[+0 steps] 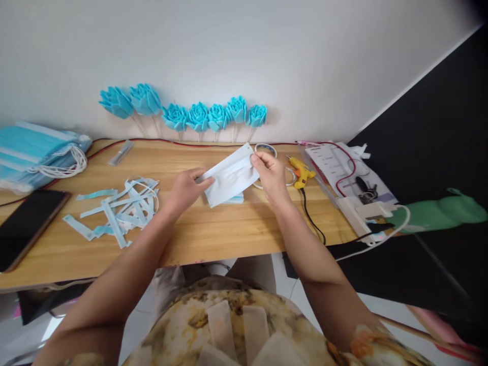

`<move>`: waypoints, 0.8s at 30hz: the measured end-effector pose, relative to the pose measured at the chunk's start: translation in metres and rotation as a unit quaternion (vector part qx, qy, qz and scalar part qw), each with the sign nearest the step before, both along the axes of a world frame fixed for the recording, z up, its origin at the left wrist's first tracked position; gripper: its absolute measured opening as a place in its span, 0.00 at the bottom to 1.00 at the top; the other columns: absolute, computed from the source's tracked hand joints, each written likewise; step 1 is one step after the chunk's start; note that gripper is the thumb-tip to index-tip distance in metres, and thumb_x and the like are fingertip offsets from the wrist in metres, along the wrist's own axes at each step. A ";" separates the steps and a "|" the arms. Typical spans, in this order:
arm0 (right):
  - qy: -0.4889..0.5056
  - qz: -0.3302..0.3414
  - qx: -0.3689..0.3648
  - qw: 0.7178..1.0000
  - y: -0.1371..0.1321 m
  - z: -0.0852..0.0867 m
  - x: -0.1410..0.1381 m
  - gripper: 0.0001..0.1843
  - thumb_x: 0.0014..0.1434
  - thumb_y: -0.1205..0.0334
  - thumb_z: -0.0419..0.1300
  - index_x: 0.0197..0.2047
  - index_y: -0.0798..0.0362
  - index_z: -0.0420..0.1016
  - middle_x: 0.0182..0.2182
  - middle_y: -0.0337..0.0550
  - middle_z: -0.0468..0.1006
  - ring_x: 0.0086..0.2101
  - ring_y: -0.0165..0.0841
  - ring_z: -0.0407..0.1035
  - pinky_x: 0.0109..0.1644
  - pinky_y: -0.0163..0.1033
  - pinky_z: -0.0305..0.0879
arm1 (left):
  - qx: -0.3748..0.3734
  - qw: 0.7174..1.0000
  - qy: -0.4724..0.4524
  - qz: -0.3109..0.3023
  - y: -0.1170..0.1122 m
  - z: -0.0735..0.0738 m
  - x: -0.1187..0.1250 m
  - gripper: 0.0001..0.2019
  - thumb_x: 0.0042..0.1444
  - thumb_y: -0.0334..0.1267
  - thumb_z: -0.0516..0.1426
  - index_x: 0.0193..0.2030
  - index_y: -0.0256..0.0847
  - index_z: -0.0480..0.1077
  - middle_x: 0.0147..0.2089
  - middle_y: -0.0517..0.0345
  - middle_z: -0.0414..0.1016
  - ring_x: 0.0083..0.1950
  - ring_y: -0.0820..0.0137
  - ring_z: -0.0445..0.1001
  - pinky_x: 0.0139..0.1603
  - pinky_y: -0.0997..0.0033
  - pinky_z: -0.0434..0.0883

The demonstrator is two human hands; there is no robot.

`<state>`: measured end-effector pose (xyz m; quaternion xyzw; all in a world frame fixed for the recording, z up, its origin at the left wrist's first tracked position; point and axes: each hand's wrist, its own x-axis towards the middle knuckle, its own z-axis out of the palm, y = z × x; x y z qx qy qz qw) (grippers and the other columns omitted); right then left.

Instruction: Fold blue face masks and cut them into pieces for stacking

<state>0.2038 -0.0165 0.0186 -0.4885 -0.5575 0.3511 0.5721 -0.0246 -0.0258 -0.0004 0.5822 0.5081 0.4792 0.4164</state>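
A pale blue-white piece of face mask fabric (231, 175) is stretched between both hands above the wooden table (213, 229). My left hand (186, 188) pinches its lower left corner. My right hand (270, 173) pinches its upper right edge. A small blue scrap (234, 200) lies on the table under the sheet.
Cut blue strips (120, 208) lie to the left, a phone (26, 223) and a stack of masks (38, 152) farther left. Several blue fabric roses (198, 114) lean on the wall. Tape rolls (266, 148), a yellow glue gun (301, 173), papers and keys (351, 173) sit right.
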 end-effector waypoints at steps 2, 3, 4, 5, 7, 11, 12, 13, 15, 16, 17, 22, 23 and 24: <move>0.086 0.015 -0.023 0.996 0.004 -0.002 -0.001 0.19 0.52 0.42 0.69 0.32 0.52 0.78 0.23 0.34 0.70 0.25 0.26 0.60 0.28 0.33 0.56 | -0.011 0.998 -0.053 0.031 0.004 -0.002 -0.001 0.12 0.44 0.44 0.69 0.26 0.39 0.75 0.25 0.61 0.72 0.28 0.72 0.66 0.29 0.73 0.61; 0.118 0.028 -0.039 0.992 0.005 -0.003 -0.003 0.21 0.49 0.41 0.70 0.32 0.51 0.78 0.23 0.33 0.69 0.25 0.26 0.58 0.28 0.33 0.55 | -0.021 0.993 -0.104 0.047 0.005 -0.002 -0.001 0.14 0.44 0.47 0.69 0.26 0.39 0.73 0.25 0.62 0.71 0.27 0.74 0.65 0.29 0.74 0.61; 0.145 0.041 -0.057 0.987 0.006 -0.005 -0.006 0.22 0.47 0.40 0.72 0.31 0.51 0.77 0.23 0.33 0.68 0.24 0.25 0.57 0.27 0.33 0.55 | -0.033 0.985 -0.162 0.060 0.006 -0.001 -0.001 0.17 0.43 0.49 0.69 0.27 0.39 0.72 0.25 0.63 0.70 0.27 0.75 0.65 0.29 0.74 0.62; 0.167 0.054 -0.075 0.982 0.006 -0.008 -0.009 0.24 0.45 0.40 0.73 0.31 0.51 0.77 0.22 0.32 0.68 0.24 0.25 0.57 0.27 0.33 0.55 | -0.046 0.973 -0.215 0.070 0.006 0.000 0.000 0.19 0.42 0.51 0.70 0.28 0.39 0.70 0.26 0.64 0.70 0.26 0.75 0.64 0.29 0.75 0.62; 0.193 0.074 -0.103 0.973 0.006 -0.013 -0.015 0.26 0.41 0.39 0.74 0.31 0.50 0.76 0.23 0.32 0.68 0.24 0.25 0.58 0.28 0.33 0.57 | -0.062 0.956 -0.273 0.088 0.006 0.003 0.001 0.23 0.39 0.53 0.71 0.30 0.40 0.68 0.26 0.65 0.69 0.26 0.76 0.64 0.28 0.75 0.63; 0.153 0.073 -0.114 0.979 0.004 -0.021 -0.022 0.29 0.44 0.32 0.70 0.29 0.49 0.70 0.23 0.33 0.66 0.26 0.27 0.59 0.29 0.34 0.57 | -0.010 0.968 -0.214 0.133 0.003 0.005 0.001 0.21 0.43 0.51 0.70 0.33 0.41 0.68 0.26 0.66 0.68 0.26 0.77 0.64 0.28 0.77 0.63; 0.129 0.064 -0.106 0.984 0.004 -0.022 -0.022 0.30 0.47 0.31 0.68 0.28 0.50 0.68 0.23 0.33 0.64 0.26 0.27 0.57 0.29 0.34 0.55 | 0.011 0.973 -0.188 0.134 0.003 0.006 0.001 0.19 0.44 0.49 0.70 0.32 0.41 0.68 0.27 0.66 0.67 0.27 0.77 0.63 0.28 0.77 0.63; 0.104 0.052 -0.093 0.989 0.003 -0.022 -0.022 0.31 0.49 0.29 0.65 0.26 0.50 0.66 0.23 0.33 0.62 0.26 0.27 0.56 0.29 0.35 0.53 | 0.029 0.976 -0.168 0.133 0.002 0.005 0.000 0.18 0.45 0.46 0.70 0.32 0.41 0.68 0.27 0.66 0.67 0.27 0.77 0.63 0.28 0.77 0.63; 0.045 0.013 -0.047 0.998 0.002 -0.022 -0.020 0.33 0.52 0.27 0.62 0.24 0.50 0.60 0.22 0.33 0.57 0.26 0.27 0.52 0.29 0.36 0.50 | 0.053 0.979 -0.152 0.123 0.002 0.005 0.001 0.16 0.47 0.44 0.69 0.33 0.41 0.68 0.28 0.65 0.67 0.28 0.77 0.64 0.29 0.77 0.63; 0.014 -0.010 -0.019 1.000 0.002 -0.021 -0.019 0.34 0.54 0.27 0.60 0.23 0.50 0.57 0.22 0.33 0.54 0.26 0.27 0.50 0.30 0.36 0.48 | 0.061 0.979 -0.158 0.115 0.002 0.005 0.001 0.15 0.47 0.45 0.69 0.34 0.42 0.69 0.29 0.65 0.68 0.29 0.76 0.66 0.30 0.77 0.64; -0.014 -0.032 0.008 0.999 0.002 -0.021 -0.017 0.34 0.56 0.28 0.59 0.23 0.49 0.54 0.22 0.33 0.52 0.26 0.27 0.49 0.30 0.37 0.48 | 0.067 0.978 -0.170 0.104 0.003 0.005 0.001 0.16 0.48 0.46 0.69 0.36 0.42 0.70 0.31 0.64 0.70 0.30 0.75 0.68 0.31 0.77 0.65; -0.022 -0.080 0.060 0.995 0.003 -0.022 -0.012 0.31 0.63 0.32 0.54 0.25 0.49 0.53 0.24 0.33 0.50 0.27 0.27 0.48 0.31 0.37 0.47 | 0.028 0.976 -0.216 0.013 0.002 0.005 0.003 0.26 0.47 0.54 0.70 0.47 0.42 0.74 0.40 0.56 0.80 0.39 0.68 0.76 0.36 0.74 0.71; -0.013 -0.082 0.061 0.995 0.003 -0.023 -0.011 0.30 0.64 0.33 0.54 0.25 0.49 0.53 0.24 0.33 0.50 0.27 0.27 0.48 0.31 0.37 0.47 | 0.006 0.979 -0.206 0.005 0.002 0.005 0.003 0.25 0.46 0.55 0.70 0.44 0.41 0.75 0.38 0.56 0.80 0.36 0.69 0.75 0.33 0.74 0.70; -0.008 -0.083 0.065 0.994 0.004 -0.024 -0.010 0.30 0.65 0.34 0.54 0.25 0.49 0.53 0.24 0.33 0.50 0.27 0.27 0.48 0.31 0.37 0.47 | -0.014 0.981 -0.192 0.006 0.002 0.004 0.003 0.23 0.46 0.56 0.70 0.40 0.39 0.76 0.35 0.56 0.79 0.32 0.71 0.73 0.31 0.75 0.68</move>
